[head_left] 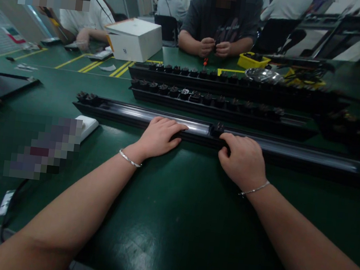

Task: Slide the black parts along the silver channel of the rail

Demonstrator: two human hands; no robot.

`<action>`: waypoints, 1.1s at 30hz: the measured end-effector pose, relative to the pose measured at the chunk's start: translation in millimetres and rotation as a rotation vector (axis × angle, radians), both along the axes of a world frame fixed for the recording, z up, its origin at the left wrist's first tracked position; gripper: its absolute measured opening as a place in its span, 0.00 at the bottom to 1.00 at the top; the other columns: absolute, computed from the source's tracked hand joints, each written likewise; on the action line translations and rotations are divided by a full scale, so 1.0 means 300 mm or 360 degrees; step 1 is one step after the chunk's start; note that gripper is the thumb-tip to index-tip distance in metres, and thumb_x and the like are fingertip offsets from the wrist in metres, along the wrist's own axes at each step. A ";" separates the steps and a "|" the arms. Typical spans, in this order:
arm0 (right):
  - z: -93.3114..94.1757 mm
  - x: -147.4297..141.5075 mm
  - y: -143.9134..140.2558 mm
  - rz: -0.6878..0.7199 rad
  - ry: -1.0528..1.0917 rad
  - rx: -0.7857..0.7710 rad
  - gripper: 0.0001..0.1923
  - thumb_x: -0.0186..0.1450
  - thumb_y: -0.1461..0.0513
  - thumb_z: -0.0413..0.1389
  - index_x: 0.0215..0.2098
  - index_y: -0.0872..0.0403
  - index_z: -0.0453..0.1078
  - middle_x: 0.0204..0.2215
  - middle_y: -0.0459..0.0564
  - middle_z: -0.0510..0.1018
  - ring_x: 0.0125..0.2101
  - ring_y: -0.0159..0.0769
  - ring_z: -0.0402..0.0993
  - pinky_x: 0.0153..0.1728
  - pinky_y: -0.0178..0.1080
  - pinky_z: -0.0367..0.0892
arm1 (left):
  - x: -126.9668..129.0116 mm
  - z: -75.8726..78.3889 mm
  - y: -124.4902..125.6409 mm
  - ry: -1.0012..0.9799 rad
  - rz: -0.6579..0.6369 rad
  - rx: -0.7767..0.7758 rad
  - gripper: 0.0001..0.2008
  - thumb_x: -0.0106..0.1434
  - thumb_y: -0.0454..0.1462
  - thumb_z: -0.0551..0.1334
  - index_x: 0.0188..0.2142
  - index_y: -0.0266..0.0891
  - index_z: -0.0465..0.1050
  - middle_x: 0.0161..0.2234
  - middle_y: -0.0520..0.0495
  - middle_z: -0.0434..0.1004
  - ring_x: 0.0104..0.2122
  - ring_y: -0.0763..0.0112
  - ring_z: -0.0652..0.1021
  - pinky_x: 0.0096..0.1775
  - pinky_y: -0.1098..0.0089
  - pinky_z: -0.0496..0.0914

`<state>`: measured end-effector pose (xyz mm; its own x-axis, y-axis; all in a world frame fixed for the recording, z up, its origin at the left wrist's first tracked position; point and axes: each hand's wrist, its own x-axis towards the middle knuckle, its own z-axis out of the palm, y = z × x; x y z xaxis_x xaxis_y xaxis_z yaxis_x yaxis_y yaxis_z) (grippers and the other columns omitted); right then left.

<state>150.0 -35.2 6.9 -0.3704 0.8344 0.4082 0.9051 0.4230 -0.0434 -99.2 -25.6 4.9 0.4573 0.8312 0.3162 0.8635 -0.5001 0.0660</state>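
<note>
While lying flat, long black rail (181, 126) runs left-right across green table (170, 220), left hand (158, 137) open on it, right hand (242, 159) gripping its edge.

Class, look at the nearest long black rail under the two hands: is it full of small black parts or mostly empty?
Mostly empty. The nearest rail shows a bare shiny channel, with few small parts at its left end and one between the hands.

Green table (170, 220) with black rails (200, 131), white box (135, 41)

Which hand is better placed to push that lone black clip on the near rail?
Probably the right hand: its fingers rest on the near rail right beside the black clip. The left hand lies further off.
</note>
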 end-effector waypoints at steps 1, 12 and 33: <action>0.001 0.001 -0.001 -0.0008 -0.0001 0.0002 0.16 0.60 0.65 0.46 0.43 0.55 0.70 0.29 0.52 0.75 0.32 0.39 0.67 0.41 0.42 0.57 | 0.000 0.000 0.000 -0.0002 0.0001 -0.0001 0.18 0.62 0.41 0.55 0.52 0.46 0.65 0.44 0.48 0.75 0.45 0.62 0.71 0.50 0.59 0.58; -0.001 0.047 -0.007 0.0033 -0.0009 -0.0003 0.17 0.60 0.64 0.46 0.45 0.54 0.68 0.33 0.52 0.76 0.36 0.41 0.69 0.45 0.46 0.57 | 0.001 0.008 -0.003 -0.0013 -0.0006 -0.0020 0.18 0.62 0.40 0.55 0.52 0.46 0.65 0.44 0.48 0.75 0.45 0.63 0.72 0.50 0.59 0.58; -0.006 0.109 -0.030 0.0076 -0.0022 -0.0001 0.20 0.60 0.65 0.47 0.50 0.53 0.66 0.40 0.54 0.75 0.42 0.41 0.69 0.50 0.49 0.57 | 0.001 0.009 -0.001 0.0001 -0.0001 -0.0004 0.16 0.63 0.41 0.55 0.50 0.45 0.66 0.43 0.48 0.75 0.44 0.62 0.72 0.49 0.58 0.59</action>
<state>182.9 -44.3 5.1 -0.4154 0.8159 0.4021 0.8845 0.4656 -0.0310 -98.8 -26.0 7.6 0.4578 0.8317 0.3140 0.8633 -0.5003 0.0667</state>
